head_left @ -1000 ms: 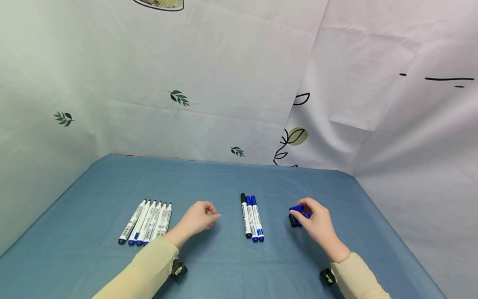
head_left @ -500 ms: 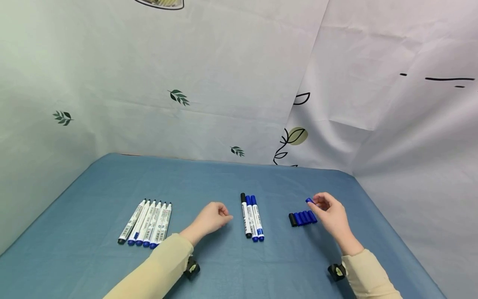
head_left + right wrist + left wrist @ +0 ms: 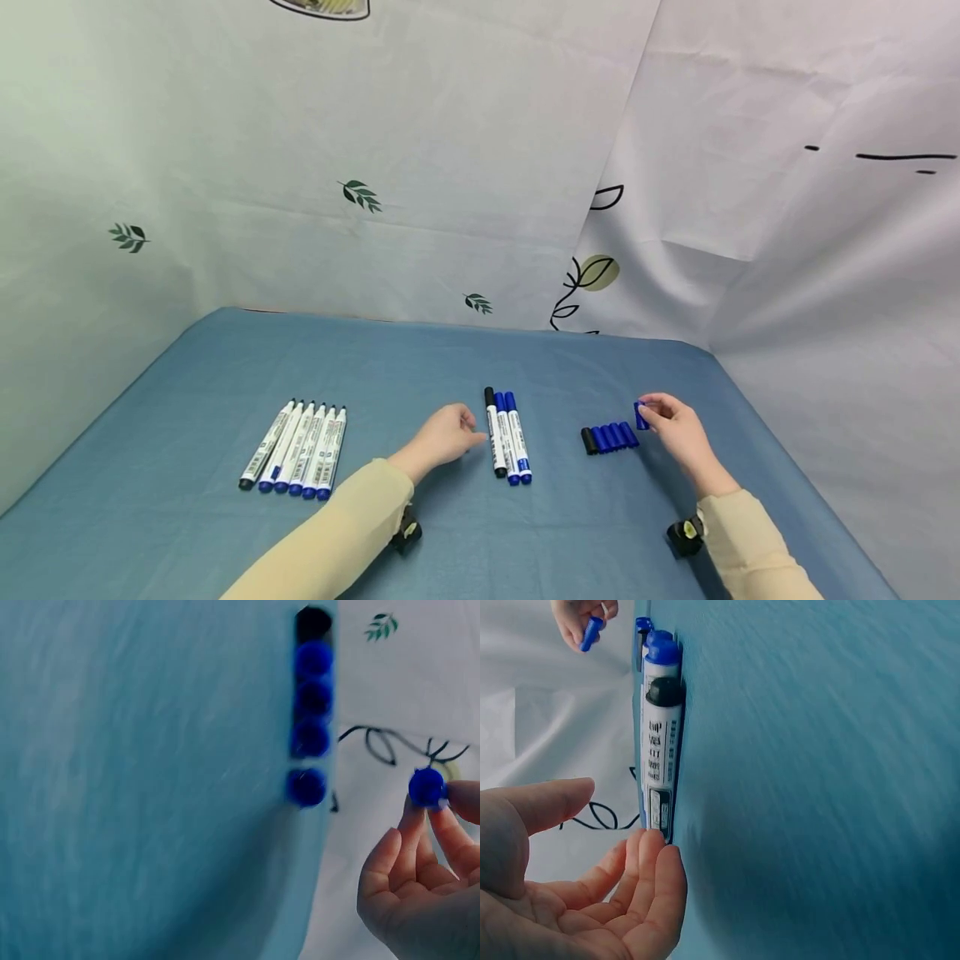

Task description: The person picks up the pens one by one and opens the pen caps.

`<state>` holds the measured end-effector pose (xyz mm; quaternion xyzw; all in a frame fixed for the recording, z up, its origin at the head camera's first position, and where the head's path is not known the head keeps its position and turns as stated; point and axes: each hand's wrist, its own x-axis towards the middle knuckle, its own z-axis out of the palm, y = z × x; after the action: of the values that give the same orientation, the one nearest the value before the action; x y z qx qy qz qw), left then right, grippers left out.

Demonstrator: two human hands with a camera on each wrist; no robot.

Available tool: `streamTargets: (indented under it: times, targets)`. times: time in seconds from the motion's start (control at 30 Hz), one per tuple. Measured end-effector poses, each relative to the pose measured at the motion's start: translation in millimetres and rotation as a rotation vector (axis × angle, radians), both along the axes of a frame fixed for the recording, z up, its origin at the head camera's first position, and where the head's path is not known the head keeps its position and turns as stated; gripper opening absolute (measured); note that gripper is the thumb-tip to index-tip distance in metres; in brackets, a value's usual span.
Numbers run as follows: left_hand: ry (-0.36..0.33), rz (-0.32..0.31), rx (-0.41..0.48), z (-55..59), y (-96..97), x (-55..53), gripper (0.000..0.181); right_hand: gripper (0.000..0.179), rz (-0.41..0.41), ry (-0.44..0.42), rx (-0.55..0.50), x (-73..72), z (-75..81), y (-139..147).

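My right hand [image 3: 681, 433] pinches a blue marker cap [image 3: 641, 415] between thumb and fingers, just right of a row of loose caps. That row has one black cap [image 3: 589, 441] at its left end and several blue caps [image 3: 615, 437] beside it. In the right wrist view the held cap [image 3: 427, 787] is seen end-on, apart from the row. With thumb and fingers parted and nothing between them, my left hand [image 3: 444, 435] hovers beside a capped black marker [image 3: 662, 742]. Two capped blue markers [image 3: 517, 442] lie against that marker's right side.
Several uncapped white markers [image 3: 300, 450] lie side by side on the left of the blue tablecloth [image 3: 420, 358], tips pointing away. A patterned white curtain [image 3: 420, 150] hangs behind the table.
My right hand has moved right from over the cap row, carrying the blue cap, which now points more upright. The left hand has moved right, from near the uncapped markers to the capped ones.
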<state>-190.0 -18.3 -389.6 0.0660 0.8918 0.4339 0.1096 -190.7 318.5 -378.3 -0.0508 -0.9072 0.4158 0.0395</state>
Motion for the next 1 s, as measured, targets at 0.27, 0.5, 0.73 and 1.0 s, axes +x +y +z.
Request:
streamTargets:
  times: [0.27, 0.5, 0.73, 1.0]
  targets:
    - [-0.019, -0.001, -0.008, -4.1, 14.3, -3.5, 0.034, 0.031, 0.074, -0.084, 0.043, -7.7, -14.2, 20.0]
    - [-0.036, 0.029, 0.004, -4.7, 21.4, -4.3, 0.037, 0.03, 0.118, -0.144, 0.033, -10.1, -17.5, 26.2]
    - [-0.049, 0.056, 0.004, -6.5, 25.7, -6.5, 0.038, 0.024, 0.152, -0.181, 0.082, -15.6, -17.3, 25.0]
    - [-0.067, 0.073, 0.016, -7.0, 28.9, -8.1, 0.032, 0.024, 0.185, -0.199, 0.128, -20.8, -13.6, 22.1]
